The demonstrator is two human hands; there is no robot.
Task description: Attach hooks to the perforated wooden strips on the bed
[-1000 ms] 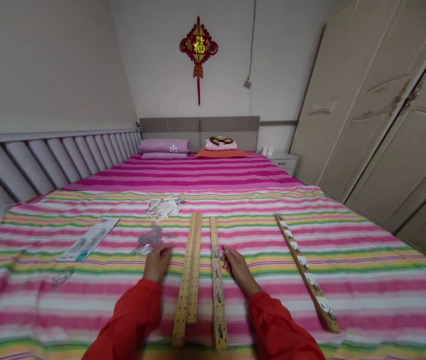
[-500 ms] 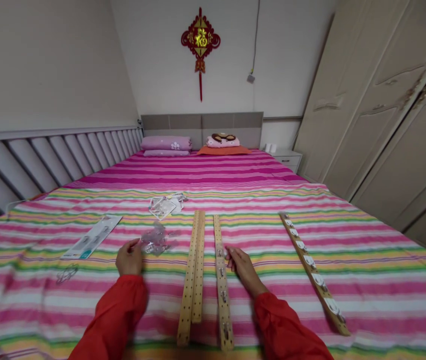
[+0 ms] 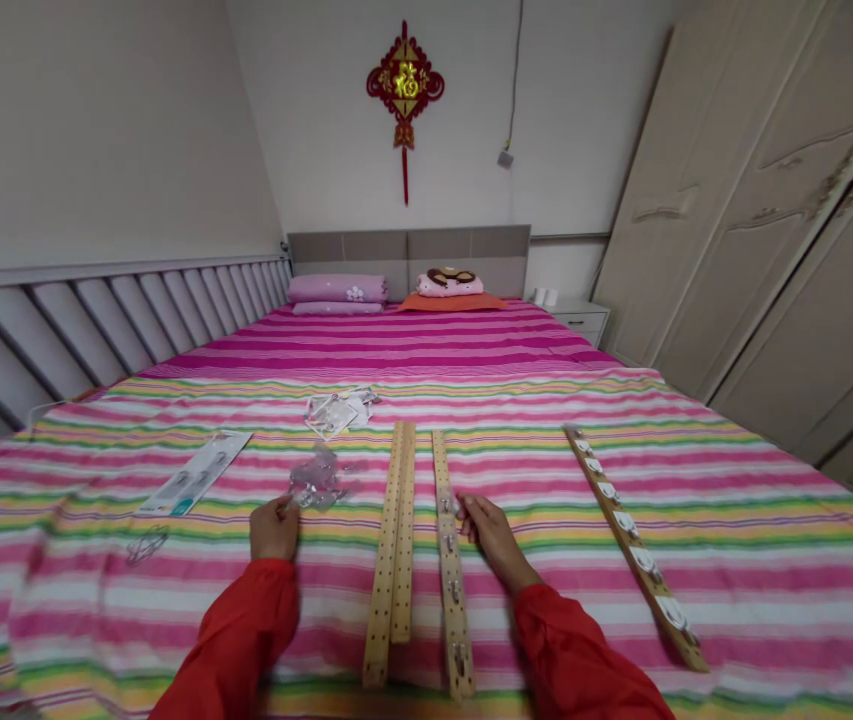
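L hand point(image 3: 274, 528) shifted left, pinching small part point(image 3: 288, 503) by plastic bag point(image 3: 315, 482); R hand point(image 3: 490, 530) fingers together on hook strip point(image 3: 450, 560). Keep strip steady.

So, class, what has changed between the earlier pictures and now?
The left hand moved left, away from the paired wooden strips, to the clear plastic bag, and now touches its near edge. The right hand stayed at the single hooked strip. The far-right strip lies as before.

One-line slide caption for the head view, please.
On a striped bedsheet, the left hand touches clear plastic wrappers while the right hand rests on a hook-fitted wooden strip.
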